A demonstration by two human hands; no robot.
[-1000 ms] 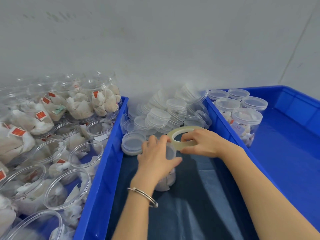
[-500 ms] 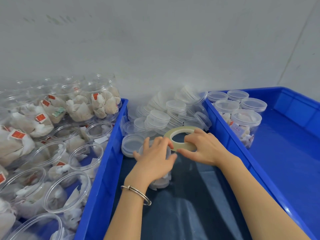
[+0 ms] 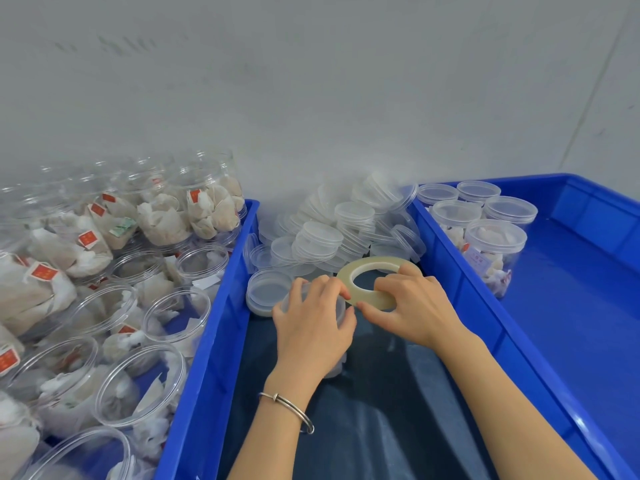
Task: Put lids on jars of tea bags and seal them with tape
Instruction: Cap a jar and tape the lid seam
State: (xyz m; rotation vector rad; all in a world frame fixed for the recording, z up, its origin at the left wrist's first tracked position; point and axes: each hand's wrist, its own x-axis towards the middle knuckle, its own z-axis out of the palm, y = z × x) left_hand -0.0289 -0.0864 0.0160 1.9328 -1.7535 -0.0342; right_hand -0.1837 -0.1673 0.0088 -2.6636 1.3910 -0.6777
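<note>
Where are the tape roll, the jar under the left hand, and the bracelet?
tape roll (image 3: pixel 349 276): head view, on its flat near-left face.
jar (image 3: pixel 341 310): head view, on the lid rim right of the fingers.
bracelet (image 3: pixel 294 408): head view, on the metal band over the left wrist.

I can read nothing here: the red tags (image 3: pixel 44 271) on the tea bags and the white label (image 3: pixel 475 252) on a lidded jar (image 3: pixel 493 254) stay blurred.
</note>
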